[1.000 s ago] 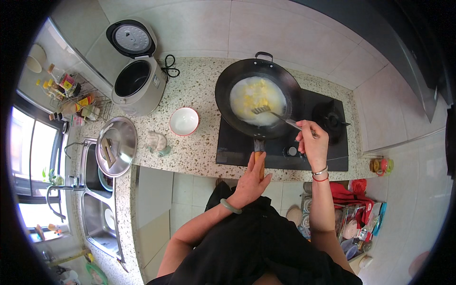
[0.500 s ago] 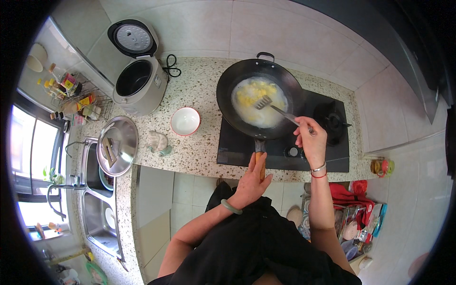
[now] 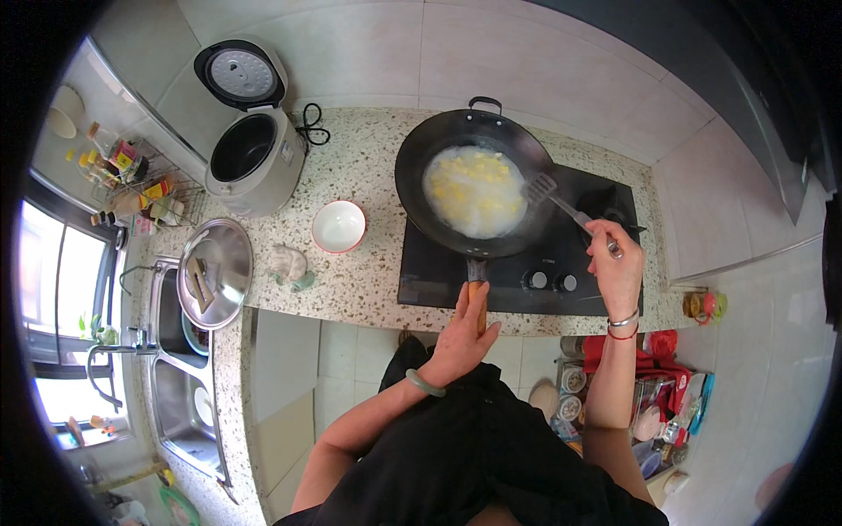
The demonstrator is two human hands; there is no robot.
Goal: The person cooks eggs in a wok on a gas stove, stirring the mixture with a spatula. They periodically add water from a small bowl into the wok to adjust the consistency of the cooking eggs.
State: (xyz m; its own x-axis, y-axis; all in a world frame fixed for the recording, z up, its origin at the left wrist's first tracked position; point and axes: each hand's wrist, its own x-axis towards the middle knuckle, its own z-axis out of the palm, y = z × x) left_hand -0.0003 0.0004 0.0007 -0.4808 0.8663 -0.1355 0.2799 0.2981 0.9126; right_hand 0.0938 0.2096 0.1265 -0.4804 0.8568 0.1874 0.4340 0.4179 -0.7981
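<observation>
A dark wok (image 3: 419, 206) stands on the black gas stove (image 3: 509, 294), holding a whitish liquid with yellow pieces (image 3: 478, 188) in it. My left hand (image 3: 460, 340) is closed round the wok's wooden handle (image 3: 478, 302). In my right hand (image 3: 617, 267) is a slotted metal spatula (image 3: 570, 210), gripped by its handle. The spatula's slotted head is at the right inner side of the wok, beside the liquid; whether it touches the wall I cannot tell.
A white bowl with a red rim (image 3: 339, 227) and a bunched cloth (image 3: 291, 266) sit on the speckled counter (image 3: 368, 153). Farther left are an open rice cooker (image 3: 263, 167), a metal lid (image 3: 226, 280) and a sink (image 3: 189, 408). A range hood (image 3: 754, 96) hangs at the upper right.
My right hand has moved right with the spatula, drawing its head from the middle of the liquid to the wok's right side. My left hand keeps its hold on the handle.
</observation>
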